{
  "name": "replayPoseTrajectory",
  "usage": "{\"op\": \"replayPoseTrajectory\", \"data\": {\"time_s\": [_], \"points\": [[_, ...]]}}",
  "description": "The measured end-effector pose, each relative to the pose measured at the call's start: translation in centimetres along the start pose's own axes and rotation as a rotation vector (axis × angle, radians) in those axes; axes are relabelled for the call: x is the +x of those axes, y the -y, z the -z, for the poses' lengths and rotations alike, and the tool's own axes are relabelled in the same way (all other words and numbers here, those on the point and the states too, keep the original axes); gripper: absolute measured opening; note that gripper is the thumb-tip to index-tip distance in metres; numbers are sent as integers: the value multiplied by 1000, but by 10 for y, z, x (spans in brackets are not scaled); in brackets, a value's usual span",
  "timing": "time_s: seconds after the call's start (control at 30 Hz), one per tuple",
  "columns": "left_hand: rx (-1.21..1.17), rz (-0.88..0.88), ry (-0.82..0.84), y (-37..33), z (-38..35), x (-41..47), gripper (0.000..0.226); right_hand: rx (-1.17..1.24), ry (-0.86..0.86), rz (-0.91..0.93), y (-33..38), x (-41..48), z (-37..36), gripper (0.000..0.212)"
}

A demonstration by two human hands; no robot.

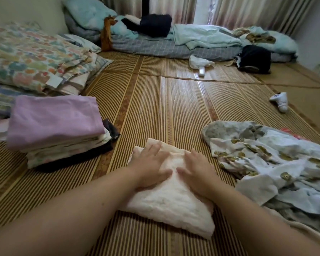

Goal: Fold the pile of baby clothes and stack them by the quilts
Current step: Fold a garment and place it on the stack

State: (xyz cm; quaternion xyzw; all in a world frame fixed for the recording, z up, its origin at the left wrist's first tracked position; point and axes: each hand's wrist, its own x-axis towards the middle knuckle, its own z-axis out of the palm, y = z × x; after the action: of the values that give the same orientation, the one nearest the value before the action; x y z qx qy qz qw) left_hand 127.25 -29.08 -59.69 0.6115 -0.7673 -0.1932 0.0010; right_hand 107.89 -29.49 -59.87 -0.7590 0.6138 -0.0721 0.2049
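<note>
Folded cloth (pixel 170 204) under L hand (pixel 151 168) & R hand (pixel 198 172), both flat.

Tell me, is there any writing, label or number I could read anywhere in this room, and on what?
No text here can be read.
The white tag on the floral quilt: looks blank, or too blurred to tell.
The white sock: dark marks, too blurred to read.

Head-worn camera looks forward and down, close over the mat (pixel 174 108).
</note>
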Motion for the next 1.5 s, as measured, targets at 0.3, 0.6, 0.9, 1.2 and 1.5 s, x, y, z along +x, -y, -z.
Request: {"op": "replayPoseTrajectory", "data": {"time_s": [0.3, 0.6, 0.9, 1.2, 1.5], "points": [[112, 120, 61, -11, 52, 41, 23, -138, 167, -7, 9, 48, 51, 21], [129, -504, -410, 3, 68, -59, 7, -217, -227, 401, 41, -66, 75, 30], [31, -120, 123, 22, 20, -144, 52, -28, 42, 91, 68, -137, 19, 26], [-146, 651, -26, -7, 21, -106, 85, 116, -33, -501, 34, -120, 5, 63], [-866, 329, -247, 12, 35, -115, 6, 856, -219, -212, 46, -108, 38, 17]]}}
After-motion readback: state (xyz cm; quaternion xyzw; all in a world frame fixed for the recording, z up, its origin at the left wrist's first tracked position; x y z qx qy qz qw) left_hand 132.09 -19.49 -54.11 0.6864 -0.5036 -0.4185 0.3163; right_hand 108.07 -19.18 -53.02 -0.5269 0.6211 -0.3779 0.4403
